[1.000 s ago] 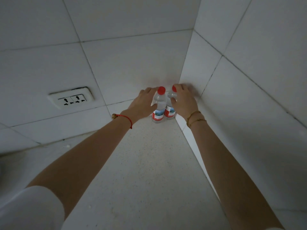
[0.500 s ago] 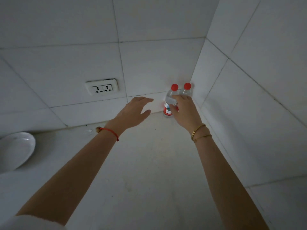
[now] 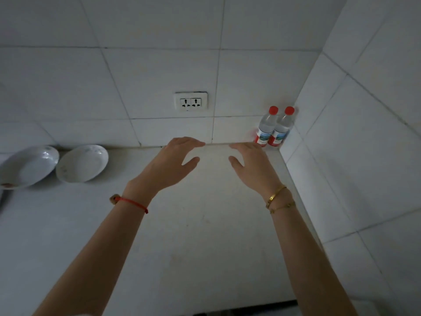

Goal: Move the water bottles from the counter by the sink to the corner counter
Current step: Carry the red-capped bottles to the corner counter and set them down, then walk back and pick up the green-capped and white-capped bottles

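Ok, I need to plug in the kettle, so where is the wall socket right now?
The wall socket sits on the back tiled wall, upper centre of the head view, above the counter, left of the two water bottles in the corner.

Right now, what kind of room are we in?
Most likely a home kitchen: a pale counter against white tiled walls, a wall socket above it, two plates leaning at the back, and water bottles in the corner.

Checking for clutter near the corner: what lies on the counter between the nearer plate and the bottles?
Nothing rests there. In the head view, bare counter runs from the plate to the bottles; only the open hands hover above it.
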Action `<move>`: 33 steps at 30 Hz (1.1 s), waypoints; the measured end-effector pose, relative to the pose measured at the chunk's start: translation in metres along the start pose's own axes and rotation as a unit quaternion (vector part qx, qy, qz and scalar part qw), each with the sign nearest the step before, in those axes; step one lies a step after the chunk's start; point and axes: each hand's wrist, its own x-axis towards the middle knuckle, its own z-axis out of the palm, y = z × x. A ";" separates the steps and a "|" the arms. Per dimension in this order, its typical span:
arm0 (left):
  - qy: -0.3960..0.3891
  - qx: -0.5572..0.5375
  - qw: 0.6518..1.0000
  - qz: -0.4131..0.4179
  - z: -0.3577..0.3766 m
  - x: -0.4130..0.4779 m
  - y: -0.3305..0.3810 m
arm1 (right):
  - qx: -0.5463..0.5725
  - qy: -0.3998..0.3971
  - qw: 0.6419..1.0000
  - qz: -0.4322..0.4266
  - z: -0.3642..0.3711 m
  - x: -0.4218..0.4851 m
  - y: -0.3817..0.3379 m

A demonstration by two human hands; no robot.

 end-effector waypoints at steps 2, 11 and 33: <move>0.004 0.004 1.000 -0.009 -0.008 -0.023 -0.003 | 0.002 -0.014 1.000 -0.011 0.006 -0.009 -0.016; 0.045 0.003 0.995 -0.085 -0.049 -0.129 -0.014 | 0.041 -0.040 0.994 -0.098 0.036 -0.031 -0.088; 0.119 0.050 0.941 -0.314 -0.121 -0.436 -0.062 | 0.078 -0.175 0.943 -0.272 0.149 -0.140 -0.316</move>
